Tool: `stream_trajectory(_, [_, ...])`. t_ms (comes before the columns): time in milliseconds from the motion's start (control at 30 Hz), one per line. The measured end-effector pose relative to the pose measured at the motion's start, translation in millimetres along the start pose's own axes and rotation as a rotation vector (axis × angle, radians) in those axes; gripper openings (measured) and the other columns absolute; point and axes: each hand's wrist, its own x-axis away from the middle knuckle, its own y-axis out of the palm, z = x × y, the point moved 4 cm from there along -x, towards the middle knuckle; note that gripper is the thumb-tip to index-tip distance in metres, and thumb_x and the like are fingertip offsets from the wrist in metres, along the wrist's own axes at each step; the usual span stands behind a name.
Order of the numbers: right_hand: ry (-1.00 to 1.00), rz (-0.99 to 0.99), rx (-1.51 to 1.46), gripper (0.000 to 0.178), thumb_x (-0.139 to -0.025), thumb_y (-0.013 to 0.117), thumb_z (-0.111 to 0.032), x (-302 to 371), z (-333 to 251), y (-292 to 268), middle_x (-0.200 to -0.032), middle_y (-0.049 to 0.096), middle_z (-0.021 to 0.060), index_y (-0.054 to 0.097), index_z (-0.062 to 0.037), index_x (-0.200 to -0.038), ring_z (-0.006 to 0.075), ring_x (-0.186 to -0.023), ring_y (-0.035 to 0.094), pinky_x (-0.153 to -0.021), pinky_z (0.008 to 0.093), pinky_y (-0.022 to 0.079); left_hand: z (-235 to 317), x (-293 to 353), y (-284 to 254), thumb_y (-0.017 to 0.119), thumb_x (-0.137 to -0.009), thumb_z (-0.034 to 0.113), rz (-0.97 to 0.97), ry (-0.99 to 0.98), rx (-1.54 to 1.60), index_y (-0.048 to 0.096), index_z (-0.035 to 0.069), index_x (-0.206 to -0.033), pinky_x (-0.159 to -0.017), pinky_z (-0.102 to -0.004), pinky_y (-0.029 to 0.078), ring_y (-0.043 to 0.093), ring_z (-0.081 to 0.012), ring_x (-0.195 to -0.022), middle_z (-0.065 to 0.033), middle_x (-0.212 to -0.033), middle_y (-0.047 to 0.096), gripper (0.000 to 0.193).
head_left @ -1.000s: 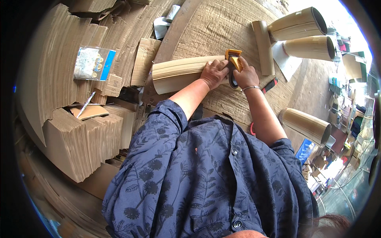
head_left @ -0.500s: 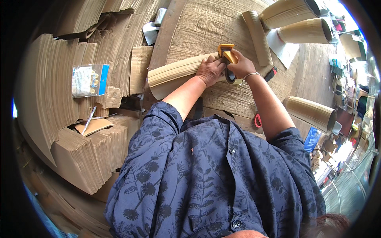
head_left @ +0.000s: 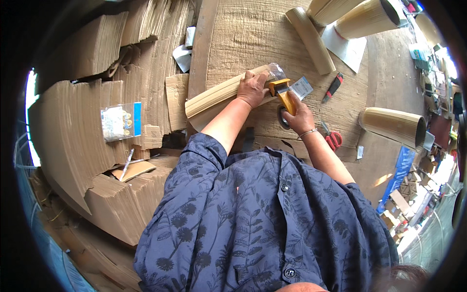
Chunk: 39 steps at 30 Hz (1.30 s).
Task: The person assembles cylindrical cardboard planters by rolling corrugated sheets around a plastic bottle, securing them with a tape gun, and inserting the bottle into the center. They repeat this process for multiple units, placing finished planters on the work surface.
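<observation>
A ribbed cardboard roll (head_left: pixel 214 96) lies slantwise on the wooden table. My left hand (head_left: pixel 252 89) grips it near its far right end, fingers bent over the top. A strip of clear tape (head_left: pixel 277 70) shows at that end. Just right of the roll, my right hand (head_left: pixel 301 118) is closed around a yellow tape dispenser (head_left: pixel 282 92), its head close to my left fingers. Beyond the dispenser lies a small printed card (head_left: pixel 302 88). A red and black utility knife (head_left: pixel 332 87) and red-handled scissors (head_left: pixel 333 139) rest to the right of my right hand.
Stacks of flat cardboard (head_left: pixel 58 131) fill the left side, with a plastic packet (head_left: pixel 119 121) on them. A curved cardboard piece (head_left: pixel 311 41) and ribbed tubes (head_left: pixel 367 19) occupy the far right. Another ribbed tube (head_left: pixel 391 125) lies at the right.
My right hand and the dispenser have moved down and right, away from the roll. My left hand stays on the roll. The card and more of the scissors now show; the whole view has shifted slightly.
</observation>
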Motion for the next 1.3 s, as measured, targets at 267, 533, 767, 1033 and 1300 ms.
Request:
stream_trajectory(267, [0.016, 0.005, -0.042, 0.075, -0.075, 0.072, -0.030, -0.3, 4.8, -0.3, -0.107, 0.065, 0.0246, 0.046, -0.0260, -0.146, 0.0413, -0.102, 0.064, -0.090, 0.0457, 0.051, 16.7, -13.3, -15.4, 0.065, -0.081, 0.029, -0.163, 0.092, -0.199, 0.035, 0.011, -0.150, -0.112, -0.0528, 0.030, 0.034, -0.0317, -0.138, -0.0053, -0.159, 0.030, 0.077])
stream_trajectory(533, [0.014, -0.035, -0.059, 0.072, -0.076, 0.071, -0.030, 13.1, -3.7, -12.2, -0.099, 0.064, 0.0207, 0.047, -0.0299, -0.144, 0.0388, -0.092, 0.066, -0.083, 0.0458, 0.054, 7.1, -40.6, 11.5, 0.081, -0.067, 0.047, -0.381, -0.111, -0.285, 0.016, 0.013, -0.155, -0.113, -0.0511, 0.031, 0.031, -0.0300, -0.143, -0.0088, -0.160, 0.023, 0.116])
stream_trajectory(767, [-0.102, 0.084, -0.067, 0.076, -0.071, 0.076, -0.030, 93.7, 13.8, -37.8, -0.088, 0.060, 0.0145, 0.049, -0.0332, -0.142, 0.0339, -0.075, 0.065, -0.067, 0.0445, 0.056, 12.4, -35.5, 11.8, 0.085, -0.054, 0.058, -0.348, -0.109, -0.282, 0.015, 0.011, -0.155, -0.113, -0.0502, 0.032, 0.032, -0.0347, -0.142, -0.0133, -0.157, 0.027, 0.132])
stream_trajectory(1033, [0.019, -0.033, 0.107, 0.074, -0.075, 0.077, -0.028, 92.6, 83.9, 14.1, -0.090, 0.058, 0.0140, 0.047, -0.0387, -0.142, 0.0341, -0.077, 0.067, -0.067, 0.0453, 0.057, 7.2, -41.0, 10.9, 0.089, -0.049, 0.056, -0.343, -0.090, -0.193, 0.020, 0.008, -0.153, -0.113, -0.0448, 0.035, 0.033, -0.0325, -0.141, -0.0144, -0.154, 0.029, 0.134])
stream_trajectory(1300, [0.042, -0.110, 0.168, 0.072, -0.078, 0.073, -0.029, 6.1, 75.1, 49.9, -0.098, 0.060, 0.0150, 0.044, -0.0432, -0.142, 0.0341, -0.087, 0.068, -0.074, 0.0459, 0.057, -7.1, -61.5, 0.7, 0.091, -0.048, 0.051, -0.393, -0.065, -0.047, 0.028, 0.004, -0.150, -0.114, -0.0382, 0.037, 0.041, -0.0324, -0.138, -0.0202, -0.148, 0.041, 0.129])
